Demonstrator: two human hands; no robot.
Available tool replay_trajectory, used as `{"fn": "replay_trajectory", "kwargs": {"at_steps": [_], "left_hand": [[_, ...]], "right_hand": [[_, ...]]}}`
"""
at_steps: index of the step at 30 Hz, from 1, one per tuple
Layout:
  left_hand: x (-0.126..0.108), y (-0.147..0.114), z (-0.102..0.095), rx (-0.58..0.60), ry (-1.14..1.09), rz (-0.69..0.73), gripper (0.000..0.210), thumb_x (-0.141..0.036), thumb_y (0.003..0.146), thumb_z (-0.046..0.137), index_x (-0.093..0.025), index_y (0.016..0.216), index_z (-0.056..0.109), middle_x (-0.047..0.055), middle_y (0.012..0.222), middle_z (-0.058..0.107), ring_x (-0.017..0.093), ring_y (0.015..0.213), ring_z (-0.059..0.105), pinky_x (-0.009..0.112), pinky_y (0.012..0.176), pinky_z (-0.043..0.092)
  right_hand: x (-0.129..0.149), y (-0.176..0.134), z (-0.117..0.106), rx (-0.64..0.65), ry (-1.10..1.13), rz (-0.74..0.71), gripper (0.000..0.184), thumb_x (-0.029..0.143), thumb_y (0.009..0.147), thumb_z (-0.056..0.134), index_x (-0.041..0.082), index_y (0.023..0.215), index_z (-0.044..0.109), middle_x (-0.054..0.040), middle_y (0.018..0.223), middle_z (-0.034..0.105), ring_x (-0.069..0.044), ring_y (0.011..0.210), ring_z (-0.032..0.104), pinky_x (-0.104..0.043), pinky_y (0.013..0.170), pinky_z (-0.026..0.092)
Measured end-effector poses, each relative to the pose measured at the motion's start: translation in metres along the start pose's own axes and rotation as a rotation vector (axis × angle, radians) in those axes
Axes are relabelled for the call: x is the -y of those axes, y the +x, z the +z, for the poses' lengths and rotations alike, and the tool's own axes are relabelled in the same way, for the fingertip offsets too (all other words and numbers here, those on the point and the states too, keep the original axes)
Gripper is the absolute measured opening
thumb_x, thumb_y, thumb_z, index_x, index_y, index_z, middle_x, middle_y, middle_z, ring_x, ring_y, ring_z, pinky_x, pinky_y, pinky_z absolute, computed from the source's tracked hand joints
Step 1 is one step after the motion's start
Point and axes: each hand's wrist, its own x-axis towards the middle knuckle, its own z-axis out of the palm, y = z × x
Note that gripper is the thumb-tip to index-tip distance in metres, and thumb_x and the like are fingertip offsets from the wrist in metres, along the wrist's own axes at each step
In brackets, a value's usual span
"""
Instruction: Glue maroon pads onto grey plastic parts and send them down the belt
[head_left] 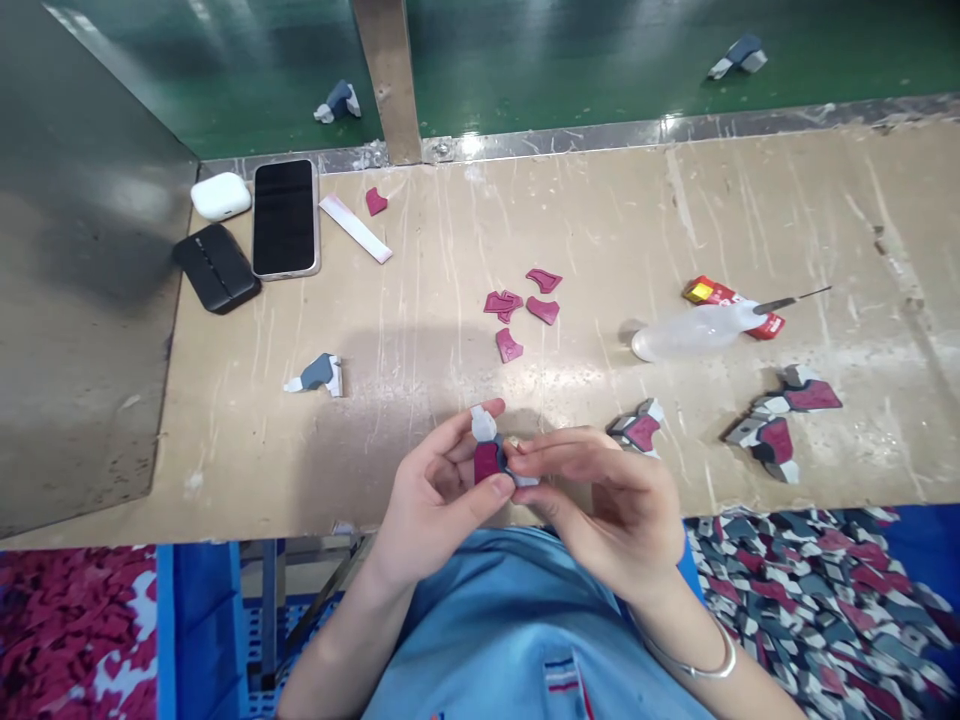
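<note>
Between both hands, close to the bench's front edge, is a small plastic part [487, 460] in white, dark grey and maroon. My left hand [442, 480] is closed around its left side, the thumb lying along its lower end. The fingertips and thumb of my right hand [607, 490] pinch its right side and hide some of it. Loose maroon pieces [543, 310] lie just beyond the hands. A grey and white part [319, 374] rests to the left. Assembled parts with maroon faces [641, 430] sit right of my right hand.
A clear squeeze bottle [690, 333] with a needle tip lies across a red packet [712, 291]. At the back left are a phone [285, 220], a white case [221, 196] and a black box [217, 268]. Bins of maroon pieces [75, 630] and mixed parts [817, 600] flank me below.
</note>
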Motion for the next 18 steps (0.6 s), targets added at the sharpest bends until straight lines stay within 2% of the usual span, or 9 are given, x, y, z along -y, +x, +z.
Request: {"fn": "replay_trajectory", "kwargs": {"at_steps": [3,6,9,11,14,16,18], "left_hand": [[-0.001,0.000,0.001,-0.001,-0.029,0.018,0.046,-0.030,0.089,0.093,-0.025,0.133,0.078,0.007,0.114,0.088,0.015,0.092,0.085,0.018,0.080,0.066],[-0.002,0.002,0.003,0.031,-0.093,0.000,0.046,-0.032,0.089,0.094,-0.025,0.131,0.075,0.005,0.106,0.088,0.015,0.093,0.084,0.020,0.083,0.066],[-0.003,0.005,0.006,0.028,-0.113,0.009,0.034,-0.039,0.091,0.092,-0.023,0.116,0.076,0.005,0.103,0.087,0.015,0.092,0.084,0.020,0.083,0.066],[-0.003,0.007,0.008,-0.001,-0.083,0.053,0.024,-0.037,0.092,0.091,-0.023,0.107,0.079,0.003,0.099,0.087,0.013,0.089,0.083,0.018,0.082,0.065],[-0.004,0.006,0.009,-0.055,0.002,0.168,0.015,-0.030,0.093,0.090,-0.028,0.106,0.085,0.001,0.101,0.086,0.012,0.094,0.083,0.016,0.083,0.065],[-0.005,0.003,0.009,-0.083,0.112,0.249,0.018,-0.023,0.092,0.089,-0.030,0.109,0.088,0.001,0.107,0.086,0.012,0.102,0.082,0.014,0.088,0.064],[-0.005,0.001,0.008,-0.103,0.210,0.295,0.027,-0.017,0.090,0.090,-0.033,0.112,0.088,0.000,0.111,0.086,0.011,0.106,0.081,0.013,0.094,0.063]], "right_hand": [[0.002,0.003,-0.001,0.020,-0.035,-0.018,0.025,0.003,0.092,0.082,0.024,0.097,0.069,-0.0020,0.092,0.086,-0.019,0.091,0.083,-0.027,0.087,0.072],[0.000,0.002,-0.001,-0.036,-0.024,-0.053,0.028,0.000,0.090,0.083,0.023,0.097,0.069,-0.0026,0.093,0.086,-0.019,0.092,0.083,-0.028,0.087,0.072],[-0.003,-0.001,0.001,-0.131,-0.008,-0.101,0.033,-0.002,0.087,0.085,0.023,0.103,0.070,-0.0026,0.093,0.086,-0.019,0.093,0.083,-0.028,0.086,0.072],[-0.005,-0.005,0.004,-0.150,-0.015,-0.100,0.034,-0.001,0.088,0.085,0.024,0.105,0.071,-0.0020,0.092,0.085,-0.019,0.091,0.082,-0.028,0.085,0.072],[-0.007,-0.009,0.008,-0.168,0.029,-0.001,0.035,0.010,0.091,0.088,0.027,0.117,0.073,-0.0008,0.096,0.083,-0.017,0.090,0.081,-0.028,0.085,0.070],[-0.007,-0.011,0.009,-0.198,0.110,0.128,0.042,0.025,0.094,0.090,0.031,0.131,0.071,-0.0016,0.106,0.082,-0.017,0.093,0.081,-0.028,0.085,0.070],[-0.007,-0.009,0.008,-0.176,0.196,0.252,0.044,0.034,0.098,0.087,0.034,0.138,0.070,-0.0025,0.110,0.082,-0.018,0.095,0.082,-0.028,0.084,0.071]]}}
